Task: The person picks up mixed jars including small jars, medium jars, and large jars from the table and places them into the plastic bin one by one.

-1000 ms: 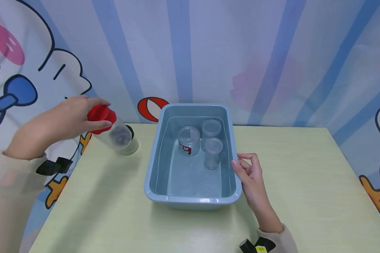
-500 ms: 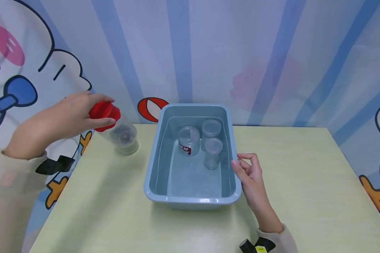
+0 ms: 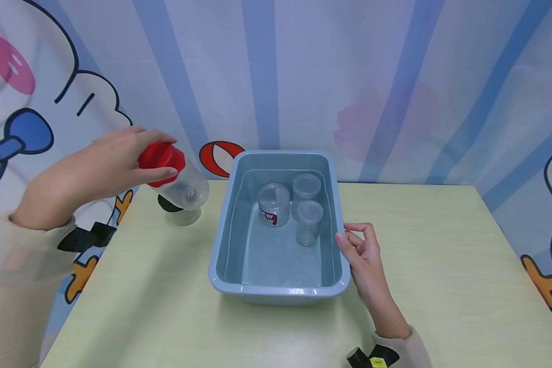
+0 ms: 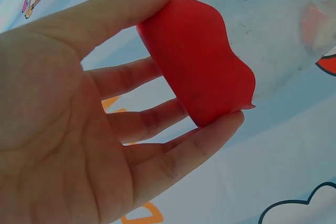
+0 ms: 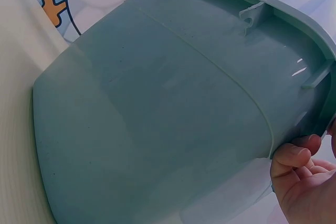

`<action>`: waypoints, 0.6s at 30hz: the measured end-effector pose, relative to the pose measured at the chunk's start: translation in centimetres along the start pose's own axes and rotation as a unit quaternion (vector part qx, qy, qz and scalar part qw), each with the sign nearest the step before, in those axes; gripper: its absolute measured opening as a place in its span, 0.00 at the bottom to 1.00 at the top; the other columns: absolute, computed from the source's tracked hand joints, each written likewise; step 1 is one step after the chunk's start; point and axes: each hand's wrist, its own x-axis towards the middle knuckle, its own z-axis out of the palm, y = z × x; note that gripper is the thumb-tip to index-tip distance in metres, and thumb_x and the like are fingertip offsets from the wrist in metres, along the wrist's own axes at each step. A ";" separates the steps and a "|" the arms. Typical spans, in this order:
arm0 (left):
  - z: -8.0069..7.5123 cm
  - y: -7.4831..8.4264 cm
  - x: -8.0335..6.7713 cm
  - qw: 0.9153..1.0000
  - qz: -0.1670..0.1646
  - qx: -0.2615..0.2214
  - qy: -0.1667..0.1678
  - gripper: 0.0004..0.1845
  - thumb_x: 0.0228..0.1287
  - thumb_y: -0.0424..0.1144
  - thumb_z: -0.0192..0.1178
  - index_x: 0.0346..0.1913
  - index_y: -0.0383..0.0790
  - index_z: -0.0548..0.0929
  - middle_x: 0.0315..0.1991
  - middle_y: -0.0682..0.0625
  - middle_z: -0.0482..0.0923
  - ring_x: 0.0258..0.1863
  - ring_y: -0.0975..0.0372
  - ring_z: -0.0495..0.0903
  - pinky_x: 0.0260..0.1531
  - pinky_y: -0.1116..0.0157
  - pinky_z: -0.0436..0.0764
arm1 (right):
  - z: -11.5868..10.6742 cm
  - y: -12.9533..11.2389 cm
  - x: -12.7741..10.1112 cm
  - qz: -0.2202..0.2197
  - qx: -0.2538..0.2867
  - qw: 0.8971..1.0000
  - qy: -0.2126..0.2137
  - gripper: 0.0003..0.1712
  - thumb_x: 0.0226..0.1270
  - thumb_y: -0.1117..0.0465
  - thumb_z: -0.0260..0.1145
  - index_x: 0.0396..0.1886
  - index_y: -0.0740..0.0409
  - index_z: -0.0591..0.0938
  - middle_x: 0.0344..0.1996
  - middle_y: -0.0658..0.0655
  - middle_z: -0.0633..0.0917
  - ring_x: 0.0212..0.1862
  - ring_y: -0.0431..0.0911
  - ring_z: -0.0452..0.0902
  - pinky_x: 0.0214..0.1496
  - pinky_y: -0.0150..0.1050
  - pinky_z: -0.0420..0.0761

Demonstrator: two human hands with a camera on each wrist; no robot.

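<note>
Left hand (image 3: 96, 176) at the left of the head view, raised above the tabletop (image 3: 165, 306), fingers (image 4: 157, 114) and thumb clamped round the red lid (image 3: 161, 162) of a clear plastic jar (image 3: 184, 189). Jar held off the tabletop, tilted with its base down and toward the bin, just left of the bin's far left corner. In the left wrist view, lid (image 4: 197, 59) a wavy-edged red cap, pinched between thumb above and fingertips below, cloudy see-through body (image 4: 262, 30) running off to the upper right. Jar body empty as far as could be seen, with a small nub at the centre of its base. Below the jar, a second clear jar (image 3: 181, 214) with a dark lid stood on the tabletop, partly hidden behind the held one.

At centre, a grey-blue plastic bin (image 3: 221, 245) on the pale green tabletop, holding three small clear jars near its far end: one with a red label (image 3: 273, 204), one behind (image 3: 306, 186), one in front of that (image 3: 309, 222), all upright.

Right of the bin, right hand (image 3: 365, 260) against the bin's right rim, fingers (image 3: 351, 240) loosely curled and touching the rim. In the right wrist view, fingertips (image 5: 294, 156) seen at the outer wall of the bin (image 5: 157, 119); firm grip or mere touch could not be told.
</note>
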 end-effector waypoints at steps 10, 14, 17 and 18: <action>-0.4 1.1 0.1 1.000 0.015 0.000 0.001 0.34 0.66 0.47 0.66 0.70 0.37 0.69 0.58 0.31 0.71 0.52 0.38 0.72 0.34 0.47 0.85 | 0.0 0.0 0.0 0.001 0.000 1.000 0.002 0.21 0.77 0.63 0.59 0.61 0.65 0.63 0.43 0.47 0.87 0.44 0.47 0.85 0.46 0.44 0.85; -0.6 1.5 0.1 1.000 0.022 -0.004 -0.002 0.34 0.66 0.48 0.65 0.70 0.37 0.69 0.59 0.31 0.70 0.52 0.38 0.72 0.35 0.47 0.85 | 0.0 0.0 0.0 0.001 0.000 1.000 0.001 0.21 0.77 0.63 0.59 0.61 0.65 0.63 0.43 0.48 0.87 0.43 0.46 0.85 0.47 0.45 0.85; -0.7 1.8 0.1 1.000 0.025 -0.006 -0.003 0.34 0.66 0.48 0.65 0.70 0.37 0.69 0.60 0.31 0.70 0.53 0.38 0.72 0.36 0.47 0.84 | 0.0 0.0 0.1 0.000 0.000 1.000 0.000 0.20 0.77 0.63 0.59 0.61 0.65 0.63 0.42 0.48 0.87 0.42 0.44 0.85 0.46 0.46 0.85; -0.7 1.9 0.1 1.000 0.026 -0.006 -0.003 0.34 0.66 0.48 0.65 0.70 0.37 0.69 0.60 0.31 0.70 0.53 0.38 0.72 0.36 0.47 0.84 | 0.0 0.0 0.1 0.000 -0.001 1.000 0.000 0.20 0.77 0.63 0.59 0.61 0.65 0.63 0.42 0.47 0.87 0.42 0.44 0.85 0.46 0.46 0.85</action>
